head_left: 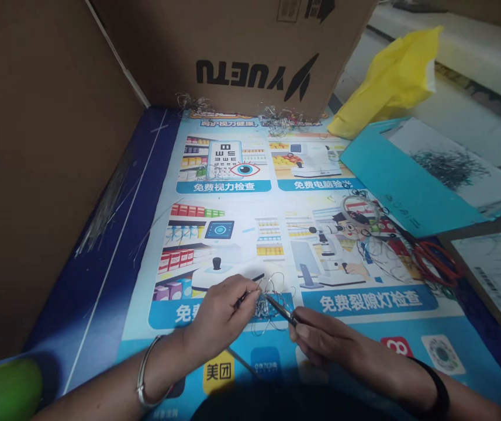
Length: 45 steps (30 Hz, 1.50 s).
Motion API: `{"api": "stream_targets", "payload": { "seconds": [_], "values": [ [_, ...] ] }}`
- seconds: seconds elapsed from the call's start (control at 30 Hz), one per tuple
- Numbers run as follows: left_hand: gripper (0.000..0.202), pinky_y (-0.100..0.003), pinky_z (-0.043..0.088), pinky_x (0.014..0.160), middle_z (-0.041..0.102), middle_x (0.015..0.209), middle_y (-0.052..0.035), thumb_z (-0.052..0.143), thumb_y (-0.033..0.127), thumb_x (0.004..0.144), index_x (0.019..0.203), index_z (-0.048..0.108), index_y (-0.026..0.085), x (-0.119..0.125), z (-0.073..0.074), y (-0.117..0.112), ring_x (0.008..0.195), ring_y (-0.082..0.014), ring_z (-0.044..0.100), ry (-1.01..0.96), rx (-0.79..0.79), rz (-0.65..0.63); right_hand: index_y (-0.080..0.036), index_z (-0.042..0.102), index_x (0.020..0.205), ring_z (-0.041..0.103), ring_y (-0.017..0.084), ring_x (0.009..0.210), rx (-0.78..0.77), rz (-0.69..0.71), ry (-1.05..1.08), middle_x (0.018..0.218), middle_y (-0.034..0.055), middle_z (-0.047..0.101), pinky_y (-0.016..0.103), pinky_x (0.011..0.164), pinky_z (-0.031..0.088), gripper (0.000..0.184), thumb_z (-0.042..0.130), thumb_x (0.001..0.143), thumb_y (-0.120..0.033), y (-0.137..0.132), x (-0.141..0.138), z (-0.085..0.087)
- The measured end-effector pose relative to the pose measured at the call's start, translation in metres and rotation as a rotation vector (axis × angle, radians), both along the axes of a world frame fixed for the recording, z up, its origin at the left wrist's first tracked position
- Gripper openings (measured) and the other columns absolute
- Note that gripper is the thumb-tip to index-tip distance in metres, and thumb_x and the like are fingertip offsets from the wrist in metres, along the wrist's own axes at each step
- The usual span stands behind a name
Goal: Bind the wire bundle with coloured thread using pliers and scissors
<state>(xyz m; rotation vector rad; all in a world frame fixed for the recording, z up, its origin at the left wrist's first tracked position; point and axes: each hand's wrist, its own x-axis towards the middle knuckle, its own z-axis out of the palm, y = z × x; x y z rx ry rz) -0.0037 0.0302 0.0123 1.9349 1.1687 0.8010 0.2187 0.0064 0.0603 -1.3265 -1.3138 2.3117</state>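
Note:
My left hand (226,307) is closed in a pinch at the left side of a small tangled cluster of thin wires (264,309), low over the printed poster. A short dark piece shows by its fingers, too small to make out. My right hand (322,336) grips a pair of needle-nose pliers (282,310), their slim tip pointing up and left against the cluster, close to my left fingertips. Whether the jaws are closed on a wire is too small to tell. Several thin wire loops stand up from the cluster between both hands.
Straight wires (105,213) lie at left. Wire tangles (279,120) line the cardboard box (250,35). At right are a yellow bag (386,76), a turquoise box (386,175) with dark small pieces (449,166), a clear round ring (361,209), a red-orange loop (436,263) and a labelled carton (491,272).

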Motion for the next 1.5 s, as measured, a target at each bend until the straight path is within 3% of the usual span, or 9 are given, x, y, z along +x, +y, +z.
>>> {"api": "stream_targets", "payload": {
  "seconds": [0.23,0.77,1.03,1.17,1.5],
  "values": [
    [0.011,-0.023,0.044,0.058,0.063,0.072,-0.0033,0.049,0.015,0.086,0.084,0.06,0.016,0.0,-0.001,0.0,0.066,-0.0134,0.059,0.016,0.054,-0.009,-0.018,0.044,0.076,0.04,0.011,0.064,0.036,0.015,0.031,0.07,-0.0027,0.042,0.025,0.064,0.036,0.037,0.038,0.092,-0.051,0.003,-0.002,-0.007],
    [0.01,-0.023,0.043,0.058,0.062,0.072,-0.0034,0.049,0.016,0.087,0.086,0.059,0.016,-0.002,-0.003,0.0,0.066,-0.0131,0.058,0.001,0.079,-0.039,-0.018,0.045,0.08,0.034,0.009,0.059,0.04,0.015,0.046,0.066,-0.0039,0.038,0.024,0.058,0.031,0.036,0.035,0.094,-0.05,0.003,-0.001,-0.013],
    [0.011,-0.024,0.042,0.058,0.061,0.071,-0.0038,0.048,0.015,0.087,0.085,0.059,0.014,0.001,-0.005,0.0,0.066,-0.0142,0.058,0.042,0.095,-0.04,-0.018,0.043,0.077,0.031,0.008,0.052,0.072,0.011,-0.042,0.062,-0.0045,0.037,0.022,0.049,0.028,0.044,0.033,0.09,-0.058,-0.001,-0.008,-0.02],
    [0.014,-0.023,0.041,0.058,0.06,0.068,-0.0025,0.046,0.016,0.087,0.08,0.059,0.015,0.001,-0.003,0.0,0.064,-0.0135,0.056,0.069,-0.013,-0.008,-0.019,0.041,0.073,0.033,0.009,0.054,0.191,0.024,-0.138,0.064,-0.0034,0.038,0.022,0.049,0.029,0.046,0.031,0.089,-0.062,-0.003,-0.011,-0.027],
    [0.015,-0.021,0.037,0.054,0.054,0.062,0.0008,0.047,0.012,0.082,0.07,0.056,0.016,0.001,0.004,0.009,0.057,-0.0104,0.049,0.001,-0.09,0.061,-0.02,0.038,0.073,0.039,0.013,0.061,0.548,0.178,-0.389,0.068,-0.0012,0.045,0.026,0.057,0.03,0.032,0.029,0.094,-0.041,0.007,-0.016,-0.028]
  ]
}}
